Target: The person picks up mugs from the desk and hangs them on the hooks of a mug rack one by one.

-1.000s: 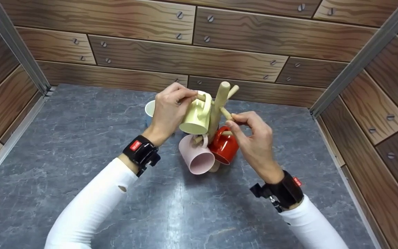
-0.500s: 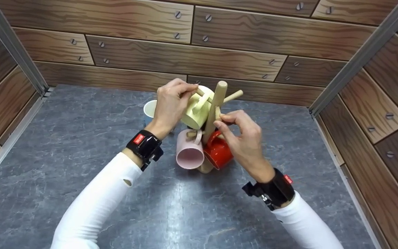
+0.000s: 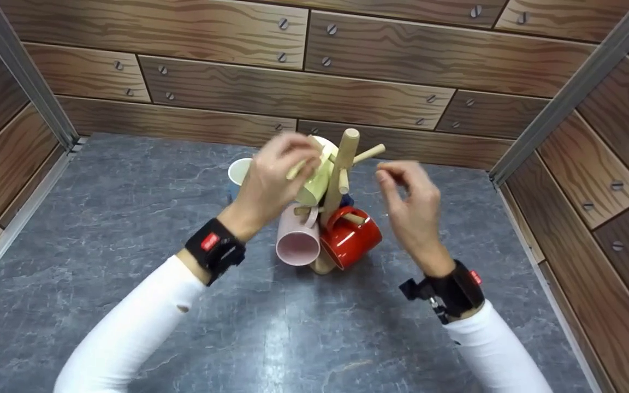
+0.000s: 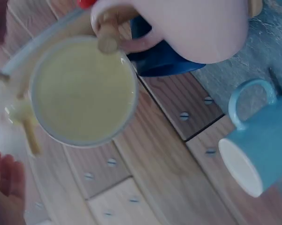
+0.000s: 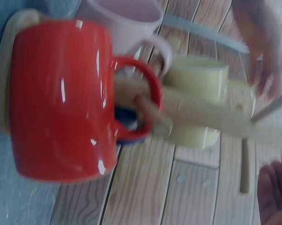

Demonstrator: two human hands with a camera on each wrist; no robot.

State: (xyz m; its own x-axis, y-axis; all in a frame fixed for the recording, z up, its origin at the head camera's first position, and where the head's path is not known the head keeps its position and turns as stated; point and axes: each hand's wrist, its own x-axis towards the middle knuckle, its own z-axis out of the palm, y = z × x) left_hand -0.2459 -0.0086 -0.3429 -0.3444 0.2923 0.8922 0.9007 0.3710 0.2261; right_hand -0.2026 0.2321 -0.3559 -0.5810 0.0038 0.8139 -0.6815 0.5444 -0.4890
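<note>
A wooden mug tree (image 3: 350, 142) stands in the middle of the head view. On its pegs hang a pale yellow mug (image 3: 313, 191), a pink mug (image 3: 298, 245) and a red mug (image 3: 354, 240). Behind them a dark blue mug (image 4: 164, 61) shows partly in the left wrist view. My left hand (image 3: 276, 174), blurred, is beside the yellow mug; its relaxed fingers (image 4: 7, 173) look apart from the peg in the left wrist view. Right of the tree, my right hand (image 3: 414, 204) is bent loosely and holds nothing. The near upper peg (image 3: 343, 181) is bare.
A light blue mug (image 4: 267, 140) stands on the grey marbled surface (image 3: 156, 218) left of the tree, partly behind my left hand. Wood-patterned walls (image 3: 238, 87) enclose the back and both sides.
The tree turned, its near upper peg swinging left with my right hand pinching it. Since then my right hand has let go and moved right. My left hand has come off the yellow mug's peg.
</note>
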